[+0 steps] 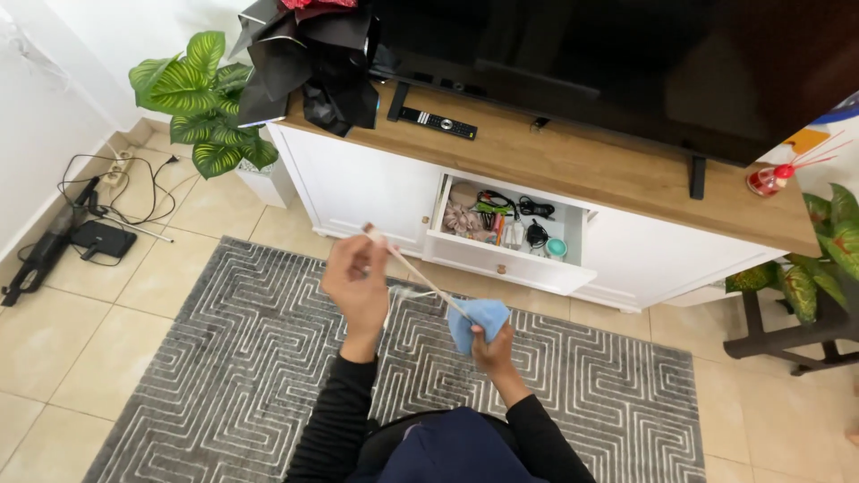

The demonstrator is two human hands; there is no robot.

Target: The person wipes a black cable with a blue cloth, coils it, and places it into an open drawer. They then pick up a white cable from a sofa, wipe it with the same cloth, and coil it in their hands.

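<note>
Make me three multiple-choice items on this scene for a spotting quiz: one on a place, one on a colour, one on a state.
1. Where does the remote control lie?
A. on the rug
B. on the wooden cabinet top
C. in the drawer

2. What colour is the cloth in the right hand?
A. blue
B. red
C. yellow

3. How is the cabinet drawer?
A. shut
B. taken out
C. pulled open

Answers: 1 B, it rests below the television; 2 A, light blue around the thin stick that the left hand holds; 3 C, its small items show.

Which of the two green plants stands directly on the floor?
The leafy plant left of the white cabinet, in its white pot; the right plant sits on a dark stand.
</note>
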